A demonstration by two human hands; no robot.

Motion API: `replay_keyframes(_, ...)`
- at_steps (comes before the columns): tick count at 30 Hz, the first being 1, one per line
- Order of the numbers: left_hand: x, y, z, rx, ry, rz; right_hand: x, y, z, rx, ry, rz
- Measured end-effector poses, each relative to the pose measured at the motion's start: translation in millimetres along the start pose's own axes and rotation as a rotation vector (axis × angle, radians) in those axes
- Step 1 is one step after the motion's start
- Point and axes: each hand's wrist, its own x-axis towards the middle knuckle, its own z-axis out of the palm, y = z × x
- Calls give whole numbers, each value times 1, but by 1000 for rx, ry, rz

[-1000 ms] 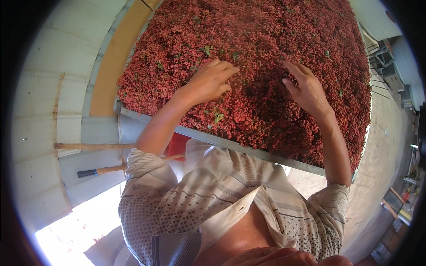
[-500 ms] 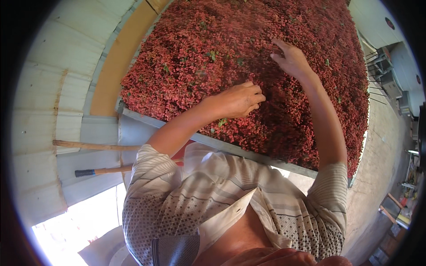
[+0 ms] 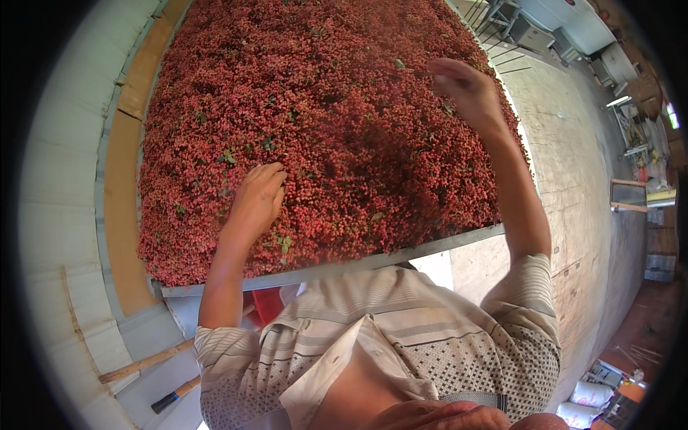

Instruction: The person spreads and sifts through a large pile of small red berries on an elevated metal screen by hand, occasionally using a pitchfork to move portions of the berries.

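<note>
A broad heap of small red berry clusters [image 3: 337, 136], like Sichuan peppercorns, fills a large metal-edged bed before me, with a few green leaves mixed in. My left hand [image 3: 259, 195] rests low on the near left part of the heap. Its fingers are bent and pressed together, the tips against the berries; whatever they hold is hidden. Over the right part of the heap, farther away, hangs my right hand [image 3: 469, 94], somewhat blurred. Its fingers reach out to the left with the thumb apart, and nothing shows in them.
The bed's metal rim [image 3: 344, 264] runs close to my body. A wooden board [image 3: 122, 215] borders its left side beside a pale panelled wall [image 3: 64, 179]. Below lie a wooden pole [image 3: 147, 360] and a dark-ended handle [image 3: 175, 394]. Concrete floor [image 3: 573, 193] and metal equipment [image 3: 534, 32] are on the right.
The view has turned, so the bed sits farther left. My left hand has moved left over the heap from near its middle. My right hand stays raised at the right, now blurred.
</note>
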Motion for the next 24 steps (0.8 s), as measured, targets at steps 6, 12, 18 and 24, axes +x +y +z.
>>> replay_keyframes(6,-17,-23,5,-94,124,94,26,123,-82,-608,79,-110)
replay_keyframes(12,-27,-27,2,64,149,49,4,249,-96,-991,-38,-74)
replay_keyframes(18,-48,-28,-25,78,162,-106,9,167,-92,-672,-28,-96)
replay_keyframes(24,-66,-31,-4,86,21,-419,-47,-3,43,-534,-217,-277)
